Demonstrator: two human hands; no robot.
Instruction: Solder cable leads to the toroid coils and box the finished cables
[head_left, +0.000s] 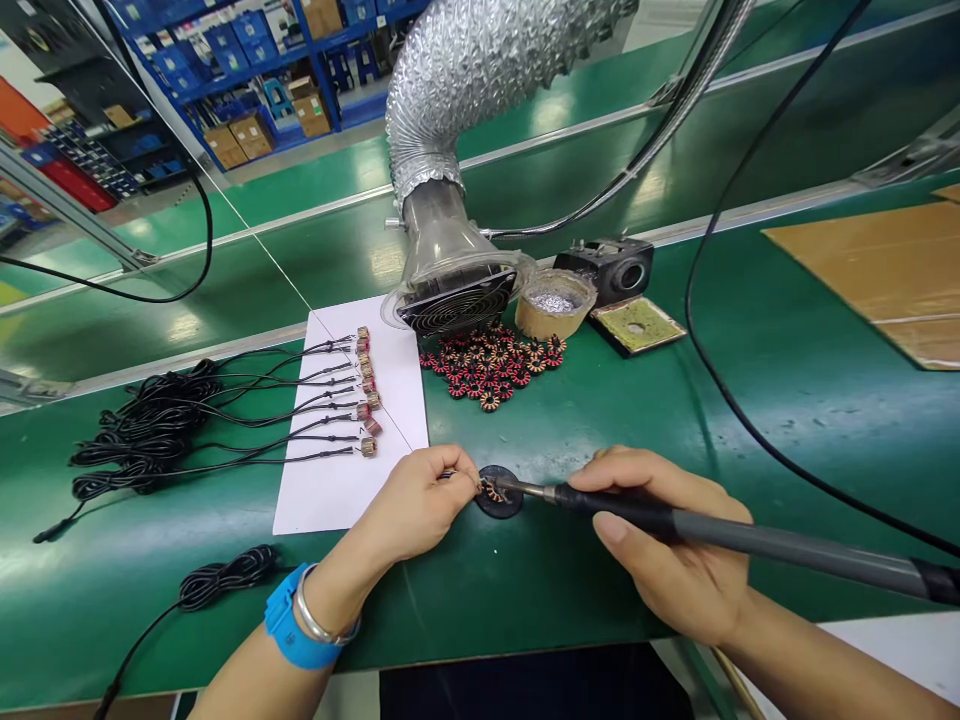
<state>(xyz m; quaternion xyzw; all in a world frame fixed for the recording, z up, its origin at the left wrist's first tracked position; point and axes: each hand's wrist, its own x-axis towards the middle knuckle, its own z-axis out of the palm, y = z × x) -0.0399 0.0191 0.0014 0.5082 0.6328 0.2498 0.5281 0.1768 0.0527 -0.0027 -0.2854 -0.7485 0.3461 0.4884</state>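
Note:
My right hand (667, 530) grips a soldering iron (780, 550) by its dark handle. The iron's metal tip reaches left to a small wound ring coil (493, 490) on a round black pad (501, 507). From the other side my left hand (424, 500) is closed in a pinch beside the coil, with a thin wire (448, 473) between thumb and forefinger; most of it is hidden by the fingers. A coiled black cable (229, 578) lies left of my left forearm, its end passing out of sight behind the wrist.
Many ring coils (491, 365) lie piled below a fume extractor hood (457, 280). Beside it stand a solder tub (555, 303), an iron stand (607, 268) and a yellow sponge tray (637, 327). Black cables (150, 425) with coils attached rest partly on white paper (315, 500). Cardboard (877, 270) lies right.

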